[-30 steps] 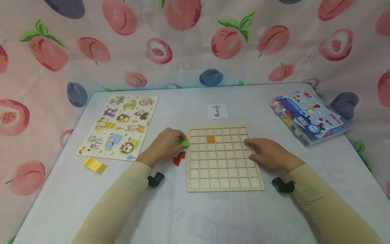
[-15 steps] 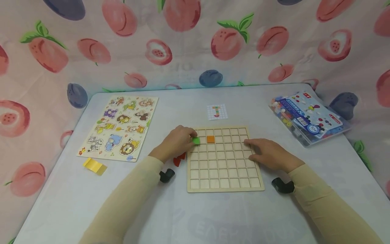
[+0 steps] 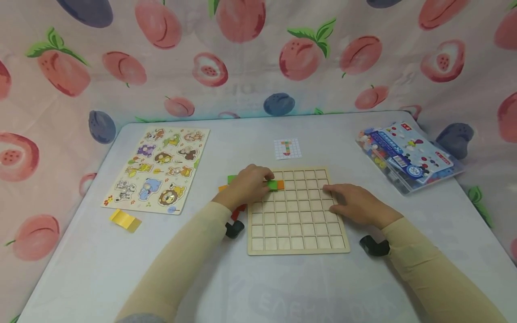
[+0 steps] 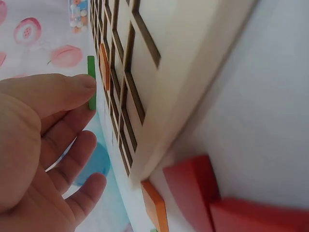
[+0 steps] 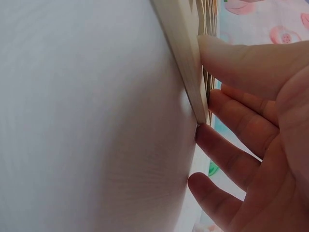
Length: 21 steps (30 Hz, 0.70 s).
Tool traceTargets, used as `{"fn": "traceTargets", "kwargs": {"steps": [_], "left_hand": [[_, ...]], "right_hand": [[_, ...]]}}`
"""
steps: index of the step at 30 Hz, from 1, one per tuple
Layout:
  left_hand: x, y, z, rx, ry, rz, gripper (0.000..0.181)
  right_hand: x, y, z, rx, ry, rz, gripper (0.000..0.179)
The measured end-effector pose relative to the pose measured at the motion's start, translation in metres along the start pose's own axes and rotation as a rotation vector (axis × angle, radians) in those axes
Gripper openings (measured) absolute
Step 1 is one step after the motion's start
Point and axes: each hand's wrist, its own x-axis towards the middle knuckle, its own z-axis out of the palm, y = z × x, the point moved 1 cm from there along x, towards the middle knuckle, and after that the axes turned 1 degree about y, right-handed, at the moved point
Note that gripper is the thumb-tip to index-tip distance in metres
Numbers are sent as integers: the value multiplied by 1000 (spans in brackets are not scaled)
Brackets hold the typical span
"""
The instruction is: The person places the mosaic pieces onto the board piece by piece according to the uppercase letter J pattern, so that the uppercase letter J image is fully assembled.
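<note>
My left hand (image 3: 248, 185) pinches a green square tile (image 3: 273, 185) between thumb and index finger, over the upper left of the wooden grid board (image 3: 299, 229). An orange square tile (image 3: 281, 185) lies in a cell just right of it. In the left wrist view the green tile (image 4: 91, 66) stands on edge, its lower part behind the thumb. Touching the board's right edge, my right hand (image 3: 361, 204) has thumb and fingers extended. Beside the board's left edge lie red curved-edged pieces (image 4: 190, 191), an orange piece (image 4: 154, 207) and, partly hidden, a green piece (image 3: 231, 179).
A small pattern card (image 3: 287, 148) lies beyond the board. At left is an animal puzzle board (image 3: 161, 170), with a folded yellow piece (image 3: 125, 220) below it. A clear plastic box (image 3: 409, 157) of colourful parts sits at back right.
My left hand has moved right with the green tile, from the board's left edge to beside the orange tile. Orange and green pieces now show behind the left hand. The right hand has stayed still.
</note>
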Motion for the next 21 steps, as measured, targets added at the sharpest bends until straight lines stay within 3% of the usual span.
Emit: {"fn": "traceTargets", "kwargs": {"steps": [11, 21], "left_hand": [[9, 11, 6, -20, -7, 41, 29], [20, 19, 10, 20, -9, 100, 28]], "right_hand": [[-1, 0, 0, 2, -1, 5, 58], [-1, 0, 0, 9, -2, 7, 59]]}}
